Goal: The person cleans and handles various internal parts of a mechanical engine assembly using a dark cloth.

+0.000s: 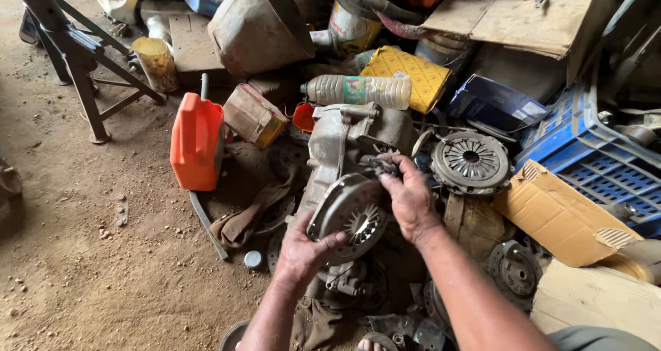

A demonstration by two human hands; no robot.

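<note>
Both hands' fingers grip the clutch plate; right hand perhaps pinching its rim.

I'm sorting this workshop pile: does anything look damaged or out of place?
The cardboard box beside the blue crate is torn along its edges, and a plastic bottle lies on its side.

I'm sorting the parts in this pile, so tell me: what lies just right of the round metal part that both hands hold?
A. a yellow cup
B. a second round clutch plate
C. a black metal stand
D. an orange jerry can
B: the second round clutch plate lies right of the held round metal part; the can, stand and cup are all off to the left.
</note>
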